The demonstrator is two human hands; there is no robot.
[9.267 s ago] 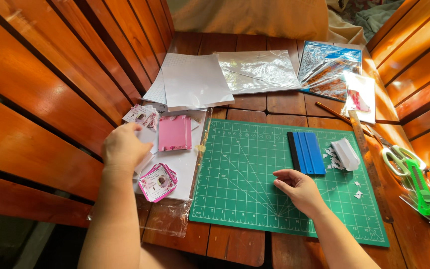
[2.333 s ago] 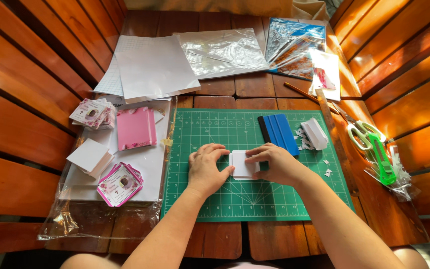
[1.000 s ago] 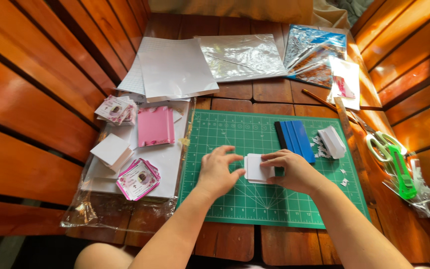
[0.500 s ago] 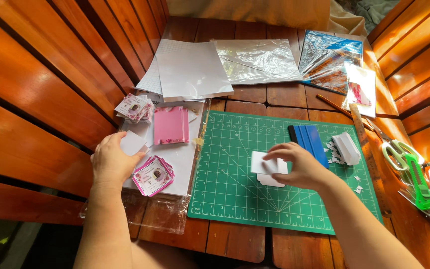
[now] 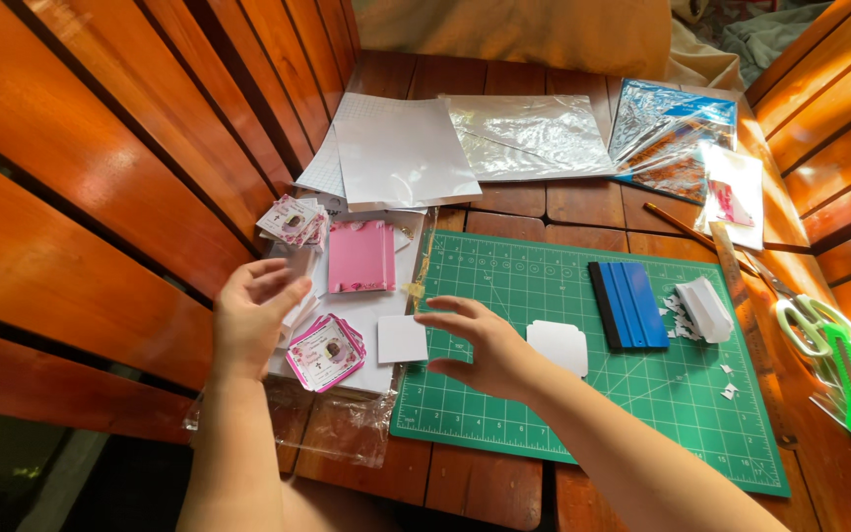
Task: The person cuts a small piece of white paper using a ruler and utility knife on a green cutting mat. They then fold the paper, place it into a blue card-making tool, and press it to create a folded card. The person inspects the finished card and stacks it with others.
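Observation:
My left hand (image 5: 251,317) is raised over the left side of the table, fingers curled on a small white card (image 5: 297,296). Below it lie flowered pink photo cards (image 5: 325,352) on a plastic sleeve. My right hand (image 5: 485,345) hovers open, fingers spread, over the left edge of the green cutting mat (image 5: 563,424). Its fingertips are close to a white square card (image 5: 402,338). A white tabbed piece (image 5: 557,346) lies loose on the mat just right of that hand.
A pink card (image 5: 360,256) and another photo-card stack (image 5: 291,219) lie left of the mat. On the mat are a blue squeegee (image 5: 628,303) and folded white piece (image 5: 703,308). Behind are white sheets (image 5: 401,153) and clear sleeves (image 5: 524,133); on the right, green scissors (image 5: 832,347) and ruler (image 5: 747,296).
My right hand has let go of the white tabbed piece and moved left toward the white square card. My left hand has lifted off the card pile with a white card.

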